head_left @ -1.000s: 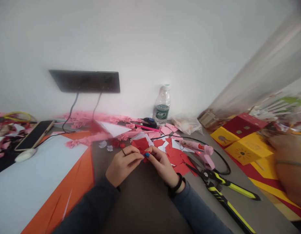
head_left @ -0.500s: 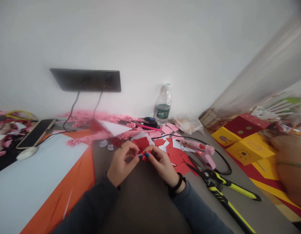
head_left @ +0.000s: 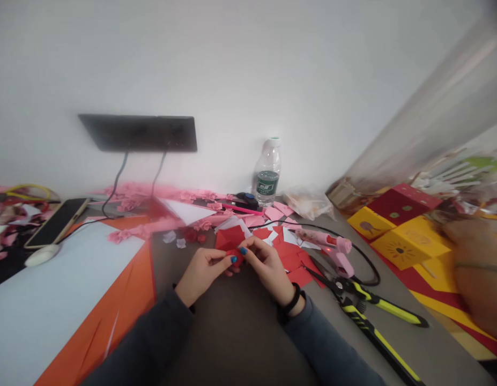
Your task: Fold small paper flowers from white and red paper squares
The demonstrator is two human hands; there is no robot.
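A small piece of red paper (head_left: 237,258) is pinched between my two hands, its exact shape partly covered by fingers. My left hand (head_left: 206,271) grips its left side between thumb and forefinger. On the other side, the thumb and fingertips of my right hand (head_left: 266,264) close on the same piece. Just behind the hands lie red paper squares (head_left: 228,237) and white scraps. Small red paper flowers (head_left: 191,235) sit beyond my left hand, beside pale paper bits (head_left: 170,236). More red squares (head_left: 286,252) are spread right of my right hand.
A pink glue gun (head_left: 326,242) with a black cord and yellow-black shears (head_left: 345,292) lie on the right. Behind stands a water bottle (head_left: 267,179). Left are a phone (head_left: 57,222), a mouse (head_left: 42,255) and white-orange sheets (head_left: 67,300). Another person's arm (head_left: 479,273) is by yellow boxes (head_left: 409,244).
My left fingers have shifted from a rounded, looped pinch to a flatter hold, curling under the red paper. My right hand stays nearly in place. The view has moved slightly.
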